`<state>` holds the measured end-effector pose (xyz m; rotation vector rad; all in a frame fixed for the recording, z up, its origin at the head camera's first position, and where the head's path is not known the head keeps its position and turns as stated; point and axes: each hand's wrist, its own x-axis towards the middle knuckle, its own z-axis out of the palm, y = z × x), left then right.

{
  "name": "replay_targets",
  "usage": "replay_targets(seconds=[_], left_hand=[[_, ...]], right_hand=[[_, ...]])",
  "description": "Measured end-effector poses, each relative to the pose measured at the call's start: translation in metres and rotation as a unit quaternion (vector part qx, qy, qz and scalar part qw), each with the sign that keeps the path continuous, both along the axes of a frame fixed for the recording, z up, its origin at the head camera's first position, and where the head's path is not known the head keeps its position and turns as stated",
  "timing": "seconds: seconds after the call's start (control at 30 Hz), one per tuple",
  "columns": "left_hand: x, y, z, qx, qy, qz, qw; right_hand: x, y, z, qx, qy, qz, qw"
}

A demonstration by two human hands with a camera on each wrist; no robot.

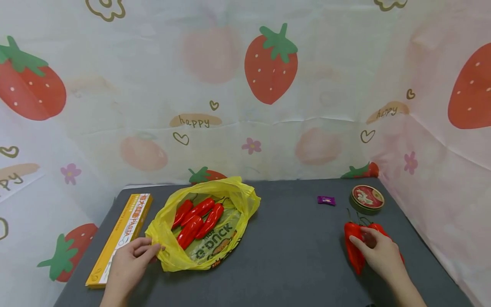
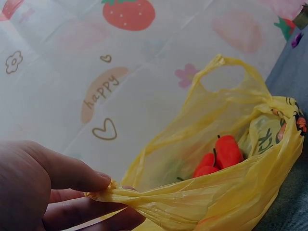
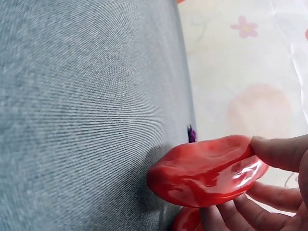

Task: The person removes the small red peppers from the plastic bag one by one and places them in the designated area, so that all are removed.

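Yellow thin plastic made the open carrier bag (image 1: 251,202) that lay, in the head view, left of the middle on a dark grey tabletop (image 1: 295,256). Four glossy red peppers (image 1: 203,207) were inside. The left hand (image 1: 130,264) pinched the bag's near left rim. Just beside that hand lay a long yellow-and-white pasta box (image 1: 119,241), which crowded the bag's left side. Far off to the right, the right hand (image 1: 379,251) gripped a long glossy red pepper (image 1: 354,243) between thumb and fingers, with more red pepper (image 1: 377,228) partly hidden behind it. A round tin with a red lid (image 1: 367,199) stood just beyond the stems, and a small purple wrapped packet (image 1: 326,200) lay to its left. A broad stretch of tabletop ran between bag and right hand; a strawberry-print cloth (image 1: 96,102) bounded the back and right edges.

In the left wrist view, thumb and fingers held a gathered fold of the rim, and the bag's mouth gaped upward beside them.

In the right wrist view, the gripped pepper partly overlapped the packet (whether it touched the tabletop, I could not tell), with more red showing below.
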<state>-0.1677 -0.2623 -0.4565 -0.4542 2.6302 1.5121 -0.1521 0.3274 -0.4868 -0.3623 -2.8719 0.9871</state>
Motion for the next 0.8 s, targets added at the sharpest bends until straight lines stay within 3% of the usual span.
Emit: replay_targets(seconds=[0.53, 0.8], left_hand=[[-0.001, 0.001, 0.000, -0.003, 0.000, 0.003, 1.0000], [-0.001, 0.002, 0.000, -0.003, -0.004, 0.008, 1.0000]], right_hand=[[0.004, -0.006, -0.011, 0.059, 0.016, -0.009, 0.9981], [0.004, -0.010, -0.016, 0.086, 0.049, -0.002, 0.9951]])
